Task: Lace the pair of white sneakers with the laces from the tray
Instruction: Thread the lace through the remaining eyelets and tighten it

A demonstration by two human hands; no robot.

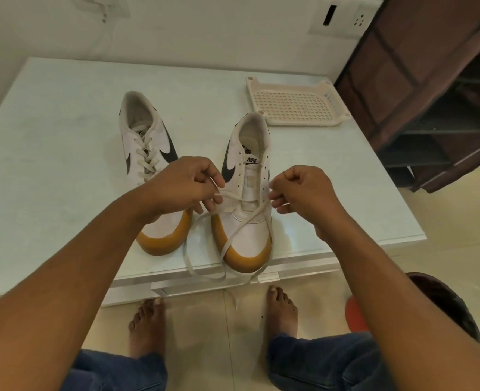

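**A:** What takes up most of the view?

**B:** The white bench (49,179). The perforated cream tray (292,105) sits at its far right corner, well apart from the shoes.

**A:** And the sneakers?

**B:** Both stand on the bench, toes toward the person. The laced sneaker (148,148) is on the left, its lacing crossed up the tongue. The second sneaker (254,235) stands just beside it on the right, near the front edge, threaded at its lowest eyelets.

**A:** The hands?

**B:** The left hand (182,184) hovers over the gap between the shoes. Its fingers (213,179) are curled, with thumb and forefinger pinching one end of the lace (231,245). The right hand (306,193) is at the second sneaker's right side, fingers (278,197) curled tight on the other strand.

**A:** Where does the lace run?

**B:** It crosses the second sneaker's toe and loops on the bench in front. One tail hangs over the edge toward the floor.
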